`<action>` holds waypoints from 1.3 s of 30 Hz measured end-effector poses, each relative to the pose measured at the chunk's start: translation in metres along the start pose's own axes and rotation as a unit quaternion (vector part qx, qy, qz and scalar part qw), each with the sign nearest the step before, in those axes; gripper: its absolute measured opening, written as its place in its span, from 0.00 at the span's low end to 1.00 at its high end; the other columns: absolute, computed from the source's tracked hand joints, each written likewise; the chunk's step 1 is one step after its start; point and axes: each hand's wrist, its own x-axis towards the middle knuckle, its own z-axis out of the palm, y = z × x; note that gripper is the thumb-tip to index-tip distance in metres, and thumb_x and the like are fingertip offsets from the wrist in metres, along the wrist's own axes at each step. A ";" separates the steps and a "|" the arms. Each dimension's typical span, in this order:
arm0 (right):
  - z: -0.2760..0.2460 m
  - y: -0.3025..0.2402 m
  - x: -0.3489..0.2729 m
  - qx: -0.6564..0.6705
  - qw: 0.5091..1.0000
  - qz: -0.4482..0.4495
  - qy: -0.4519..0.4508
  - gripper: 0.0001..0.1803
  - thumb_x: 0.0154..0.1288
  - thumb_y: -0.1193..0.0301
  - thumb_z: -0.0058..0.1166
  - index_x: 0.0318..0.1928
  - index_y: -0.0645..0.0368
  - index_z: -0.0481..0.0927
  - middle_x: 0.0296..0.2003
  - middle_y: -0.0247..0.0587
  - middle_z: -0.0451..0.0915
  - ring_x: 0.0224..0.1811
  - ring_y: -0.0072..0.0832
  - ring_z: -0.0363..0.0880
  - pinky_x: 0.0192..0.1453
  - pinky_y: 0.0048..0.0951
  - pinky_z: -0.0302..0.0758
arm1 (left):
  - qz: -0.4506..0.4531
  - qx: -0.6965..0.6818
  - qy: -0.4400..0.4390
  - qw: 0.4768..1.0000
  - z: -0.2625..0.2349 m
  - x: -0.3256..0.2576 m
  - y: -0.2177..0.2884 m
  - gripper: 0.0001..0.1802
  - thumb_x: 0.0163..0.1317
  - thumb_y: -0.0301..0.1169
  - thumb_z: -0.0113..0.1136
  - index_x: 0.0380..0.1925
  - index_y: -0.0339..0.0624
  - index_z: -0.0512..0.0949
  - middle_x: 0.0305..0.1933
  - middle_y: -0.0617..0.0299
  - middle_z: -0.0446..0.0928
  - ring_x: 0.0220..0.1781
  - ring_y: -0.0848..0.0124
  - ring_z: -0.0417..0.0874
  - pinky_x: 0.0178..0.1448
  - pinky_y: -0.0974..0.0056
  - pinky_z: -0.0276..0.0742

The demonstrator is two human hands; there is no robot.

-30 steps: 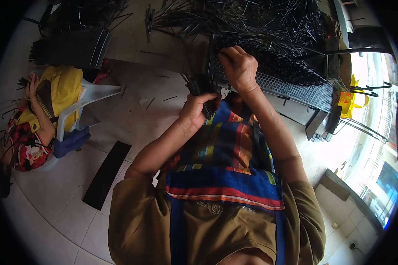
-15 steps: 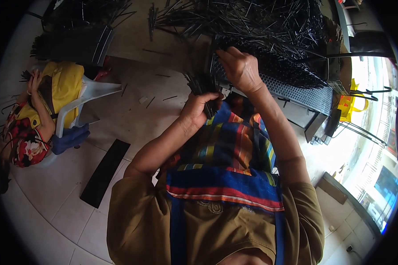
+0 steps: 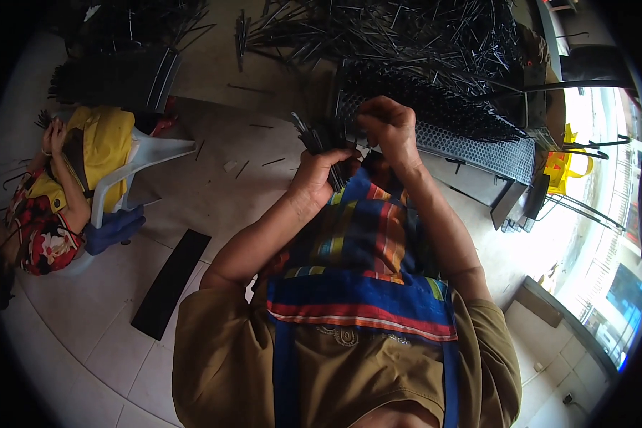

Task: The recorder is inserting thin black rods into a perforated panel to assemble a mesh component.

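The left hand grips a tilted bundle of thin black sticks beside the rack, probably to keep them within reach. The right hand is curled near this bundle; whether it pinches anything, I cannot tell. The rack's grey, holed surface bristles with stiff rods.

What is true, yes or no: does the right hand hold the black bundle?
No, the left hand grips the bundle of black rods.

Fisheye view from person's head, left side, facing down; shirt nearest, floor farther off.
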 end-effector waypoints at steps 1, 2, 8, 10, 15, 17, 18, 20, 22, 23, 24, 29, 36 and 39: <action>0.000 0.001 0.000 0.057 0.998 0.019 0.031 0.07 0.59 0.82 0.58 0.38 0.63 0.81 0.25 0.29 0.80 0.20 0.12 0.70 0.23 0.16 0.65 | -0.001 0.002 -0.001 1.000 0.004 -0.002 0.002 0.10 0.57 0.20 0.61 0.40 0.35 0.79 0.36 0.56 0.83 0.32 0.68 0.83 0.35 0.64 0.80; -0.001 0.001 0.000 0.058 0.998 0.019 0.033 0.07 0.59 0.82 0.58 0.38 0.63 0.81 0.25 0.29 0.80 0.20 0.12 0.70 0.23 0.16 0.65 | 0.006 0.006 0.036 0.999 0.009 -0.005 0.005 0.10 0.57 0.20 0.61 0.40 0.34 0.80 0.35 0.55 0.83 0.32 0.68 0.83 0.34 0.64 0.79; -0.005 -0.009 0.017 -0.093 0.944 -0.226 0.220 0.05 0.59 0.81 0.60 0.36 0.61 0.80 0.24 0.30 0.80 0.21 0.12 0.71 0.25 0.16 0.67 | 0.054 0.061 0.066 0.995 0.005 -0.003 0.004 0.07 0.56 0.18 0.61 0.36 0.33 0.80 0.30 0.55 0.82 0.29 0.66 0.84 0.29 0.65 0.77; -0.004 -0.008 0.022 -0.202 0.905 -0.298 0.225 0.05 0.58 0.80 0.60 0.36 0.61 0.80 0.27 0.42 0.81 0.27 0.32 0.82 0.32 0.28 0.76 | 0.059 0.070 0.075 0.993 0.007 -0.003 0.004 0.06 0.56 0.18 0.61 0.35 0.33 0.80 0.30 0.54 0.82 0.28 0.66 0.84 0.28 0.65 0.77; -0.004 -0.012 0.019 -0.205 0.910 -0.290 0.217 0.05 0.58 0.80 0.61 0.35 0.61 0.80 0.27 0.41 0.80 0.27 0.29 0.79 0.32 0.26 0.75 | 0.034 0.061 0.066 0.995 0.004 -0.003 0.002 0.05 0.55 0.18 0.61 0.34 0.32 0.80 0.29 0.54 0.82 0.27 0.66 0.84 0.28 0.65 0.77; -0.003 -0.009 0.021 -0.199 0.907 -0.297 0.224 0.05 0.59 0.80 0.62 0.35 0.61 0.80 0.25 0.38 0.80 0.25 0.17 0.76 0.31 0.21 0.73 | 0.027 0.056 0.068 0.996 0.006 -0.004 0.001 0.05 0.55 0.18 0.61 0.33 0.32 0.80 0.29 0.54 0.82 0.27 0.66 0.84 0.28 0.65 0.77; -0.002 -0.007 0.022 -0.210 0.902 -0.305 0.221 0.05 0.58 0.80 0.62 0.35 0.61 0.81 0.25 0.39 0.80 0.25 0.20 0.77 0.31 0.22 0.73 | 0.020 0.050 0.071 0.996 0.007 -0.005 0.001 0.05 0.55 0.18 0.61 0.33 0.32 0.80 0.29 0.54 0.82 0.27 0.66 0.84 0.28 0.65 0.77; -0.003 -0.001 0.024 -0.220 0.898 -0.314 0.217 0.05 0.57 0.80 0.62 0.35 0.61 0.81 0.25 0.41 0.80 0.24 0.24 0.78 0.30 0.23 0.74 | 0.019 0.042 0.068 0.997 0.007 -0.004 0.001 0.05 0.55 0.19 0.61 0.33 0.32 0.80 0.28 0.54 0.82 0.27 0.66 0.84 0.28 0.65 0.77; -0.002 0.003 0.023 -0.282 0.891 -0.305 0.183 0.04 0.56 0.78 0.62 0.34 0.60 0.82 0.27 0.42 0.80 0.25 0.33 0.80 0.30 0.25 0.74 | 0.015 0.035 0.066 0.997 0.006 -0.004 0.000 0.05 0.55 0.19 0.61 0.33 0.31 0.80 0.28 0.54 0.82 0.27 0.66 0.84 0.28 0.66 0.78; -0.002 0.003 0.023 -0.283 0.892 -0.303 0.183 0.04 0.56 0.78 0.62 0.34 0.60 0.82 0.27 0.42 0.80 0.25 0.33 0.80 0.30 0.25 0.74 | 0.015 0.038 0.063 0.997 0.006 -0.003 0.000 0.05 0.55 0.19 0.61 0.33 0.31 0.80 0.28 0.53 0.82 0.27 0.66 0.84 0.29 0.65 0.78; 0.002 -0.003 0.022 -0.294 0.894 -0.290 0.176 0.04 0.56 0.76 0.62 0.34 0.60 0.83 0.28 0.42 0.80 0.26 0.37 0.80 0.31 0.27 0.75 | 0.014 0.040 0.061 0.997 0.006 -0.003 -0.001 0.05 0.55 0.19 0.62 0.33 0.31 0.80 0.28 0.53 0.82 0.27 0.66 0.84 0.29 0.65 0.78; 0.007 -0.010 0.029 -0.353 0.882 -0.278 0.141 0.06 0.57 0.72 0.63 0.35 0.58 0.85 0.30 0.41 0.82 0.30 0.42 0.82 0.32 0.32 0.76 | -0.003 0.025 0.057 0.998 0.007 -0.001 -0.003 0.06 0.55 0.19 0.62 0.34 0.32 0.79 0.30 0.53 0.82 0.28 0.65 0.84 0.30 0.65 0.78; -0.002 -0.008 0.004 -0.199 0.967 -0.147 0.066 0.07 0.56 0.74 0.62 0.36 0.62 0.83 0.27 0.39 0.82 0.25 0.27 0.80 0.29 0.26 0.74 | 0.001 0.026 0.014 1.000 0.010 -0.003 0.001 0.07 0.55 0.19 0.64 0.35 0.33 0.80 0.31 0.55 0.83 0.30 0.66 0.84 0.31 0.65 0.79; -0.005 0.001 0.001 -0.037 0.998 -0.033 0.044 0.06 0.57 0.77 0.61 0.37 0.63 0.82 0.27 0.32 0.81 0.25 0.16 0.75 0.28 0.19 0.71 | 0.004 0.045 0.039 0.998 0.011 -0.003 -0.001 0.09 0.56 0.18 0.62 0.38 0.33 0.80 0.35 0.54 0.83 0.32 0.65 0.84 0.34 0.64 0.81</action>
